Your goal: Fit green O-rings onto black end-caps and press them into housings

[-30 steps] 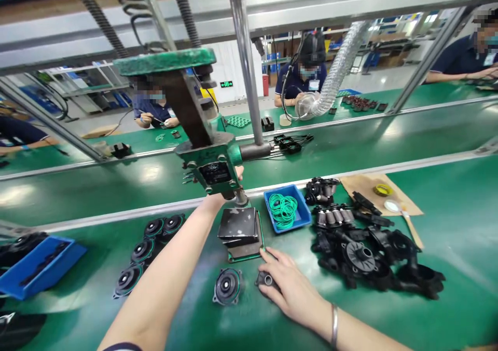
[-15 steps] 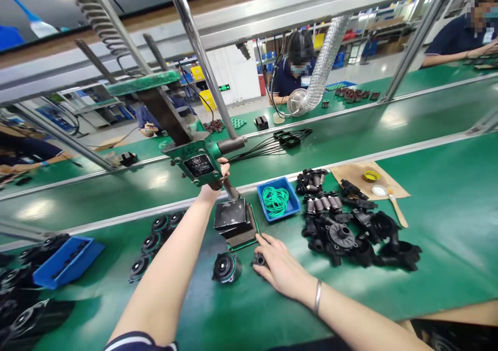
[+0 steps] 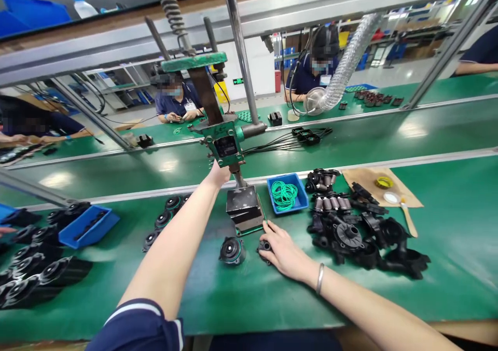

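Ringed motors [image 3: 162,219]: rings on, covers absent
Left hand [image 3: 221,174]: at the press [image 3: 225,146], grip hidden, cannot tell
Lone motor [image 3: 232,250]: on bench [image 3: 280,309], ringed, uncovered
Right hand [image 3: 290,255]: grip closed round black cover [image 3: 264,246], on bench
Housings [image 3: 350,237]: piled, unjoined

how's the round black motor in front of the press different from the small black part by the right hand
The round motor stands free and looks taller; the small black part looks flatter and is partly covered by the right hand. The round motor shows a green ring near its rim; none shows on the small black part. Both are black and on the green tabletop.
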`<action>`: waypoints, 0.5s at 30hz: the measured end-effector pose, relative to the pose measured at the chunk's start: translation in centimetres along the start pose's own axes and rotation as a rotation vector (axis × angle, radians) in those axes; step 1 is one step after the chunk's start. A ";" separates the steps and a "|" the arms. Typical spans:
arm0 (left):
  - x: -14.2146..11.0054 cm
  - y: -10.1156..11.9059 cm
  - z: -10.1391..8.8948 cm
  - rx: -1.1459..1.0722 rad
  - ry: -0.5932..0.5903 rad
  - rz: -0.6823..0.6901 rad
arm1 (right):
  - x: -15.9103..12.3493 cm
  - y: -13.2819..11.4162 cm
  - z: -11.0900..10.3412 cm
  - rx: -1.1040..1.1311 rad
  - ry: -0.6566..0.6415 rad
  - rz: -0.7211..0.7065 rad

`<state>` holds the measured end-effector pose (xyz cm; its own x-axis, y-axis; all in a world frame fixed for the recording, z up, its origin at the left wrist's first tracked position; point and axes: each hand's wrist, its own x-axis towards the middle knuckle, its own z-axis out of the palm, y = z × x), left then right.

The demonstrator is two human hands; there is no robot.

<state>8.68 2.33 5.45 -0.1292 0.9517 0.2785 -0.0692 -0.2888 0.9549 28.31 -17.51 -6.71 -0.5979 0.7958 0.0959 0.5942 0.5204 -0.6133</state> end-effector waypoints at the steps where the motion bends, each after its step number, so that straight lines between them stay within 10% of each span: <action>1: 0.2 -0.2 -0.2 0.001 -0.013 -0.003 | 0.1 -0.1 0.1 -0.003 -0.004 -0.012; 15: 0.9 -1.7 -0.6 0.016 0.017 -0.077 | 0.6 -1.5 2.2 -0.035 0.086 -0.028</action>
<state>8.04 3.63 4.01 -0.1408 0.9690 0.2028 -0.0636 -0.2133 0.9749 25.88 -18.51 -7.43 -0.5669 0.8039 0.1802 0.5974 0.5517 -0.5820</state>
